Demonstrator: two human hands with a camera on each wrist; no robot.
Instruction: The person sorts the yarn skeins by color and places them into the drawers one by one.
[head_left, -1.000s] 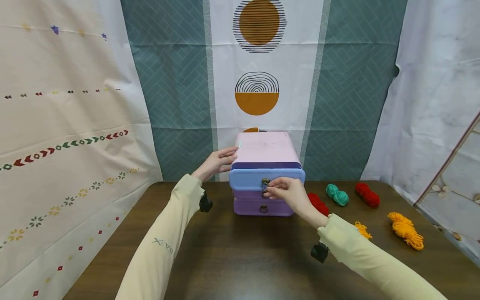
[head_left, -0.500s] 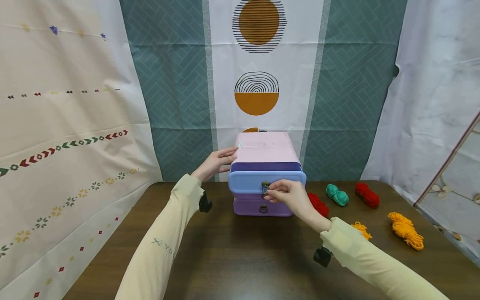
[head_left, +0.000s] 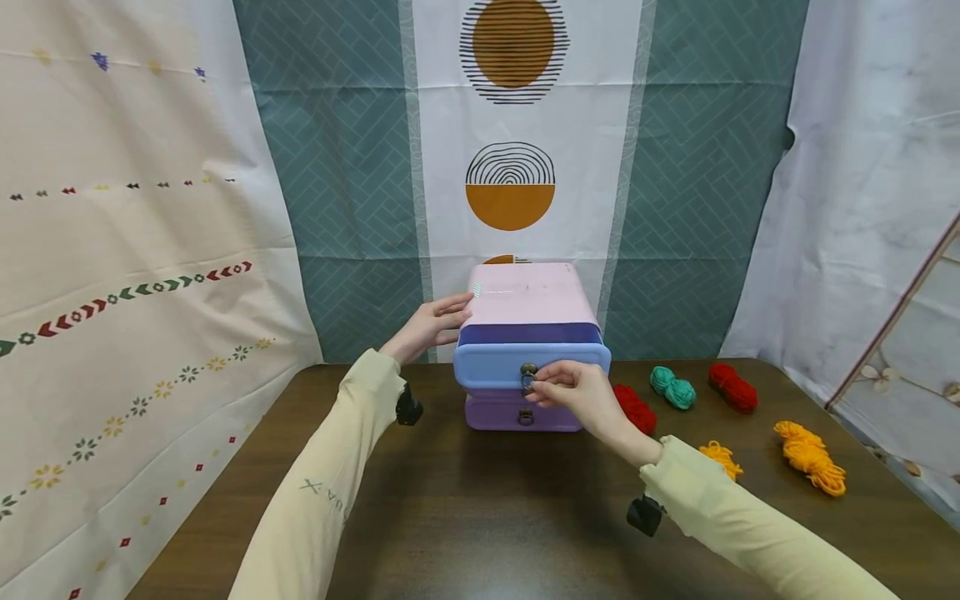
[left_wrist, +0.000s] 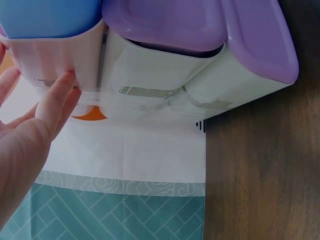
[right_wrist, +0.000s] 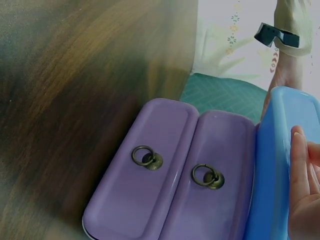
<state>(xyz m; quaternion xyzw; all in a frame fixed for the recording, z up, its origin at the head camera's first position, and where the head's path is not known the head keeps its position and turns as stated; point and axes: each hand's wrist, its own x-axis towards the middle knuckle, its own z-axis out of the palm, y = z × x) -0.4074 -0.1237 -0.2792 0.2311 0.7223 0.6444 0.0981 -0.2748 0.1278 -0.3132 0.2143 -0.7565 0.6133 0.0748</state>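
Note:
A small drawer unit with a pink top stands at the back of the table. Its top drawer, with a blue front, is partly pulled out, and the purple inside shows behind that front. My right hand pinches the ring pull of this drawer between thumb and fingers. On the unit's left side, my left hand rests its extended fingers against the pink wall. Beneath are two purple drawers, the middle one and the bottom one, each with a hanging brass ring.
To the right on the dark wooden table lie red yarn beside the unit, a green skein, another red skein and two yellow bundles, one larger. Patterned curtains hang close behind.
The blue drawer has slid farther out toward me with my right hand on its ring, widening the gap behind its front. My left hand has stayed at the unit's side.

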